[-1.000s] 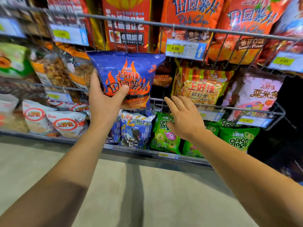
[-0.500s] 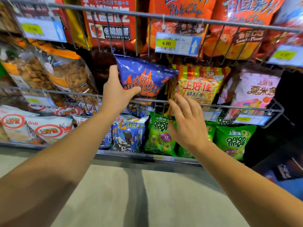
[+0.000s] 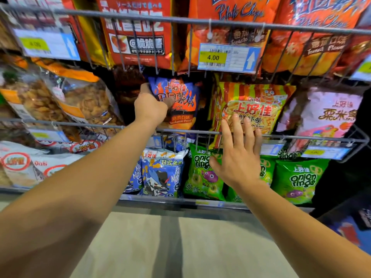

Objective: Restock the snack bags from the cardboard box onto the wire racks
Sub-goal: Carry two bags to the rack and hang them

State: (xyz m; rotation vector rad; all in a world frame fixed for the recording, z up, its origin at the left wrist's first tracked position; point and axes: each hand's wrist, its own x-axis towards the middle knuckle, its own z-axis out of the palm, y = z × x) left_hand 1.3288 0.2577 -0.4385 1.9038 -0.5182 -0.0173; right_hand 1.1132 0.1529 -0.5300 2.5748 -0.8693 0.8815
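While you reach into the middle wire rack, this is how things lie:

Left hand: your left hand (image 3: 150,107) grips the blue chip bag (image 3: 178,101) by its left edge, thumb across the front and the other fingers curled behind it.
Blue chip bag: it stands upright inside the middle rack (image 3: 200,132), behind the front rail, with dark space to its left and the striped cracker bag (image 3: 253,105) just beside it on the right.
Right hand: your right hand (image 3: 239,155) is flat with fingers straight and spread apart, holding nothing; the fingertips lie over the front rail and the lower part of the striped cracker bag. You cannot tell whether they press on the bag or only hover before it.
Top rack: orange chip bags (image 3: 236,19) and a red bag (image 3: 136,33) stand behind its wires, with a price tag (image 3: 228,57) reading 4.00 hung on the front.
Far left of the middle rack: clear bags of golden snacks (image 3: 84,99) lean to the left.
Far right of the middle rack: a pink bag (image 3: 329,115).
Bottom shelf: white bags (image 3: 24,167) at left, blue-and-white bags (image 3: 160,173) in the middle, green onion ring bags (image 3: 299,179) at right.
Near you: pale floor (image 3: 180,247).
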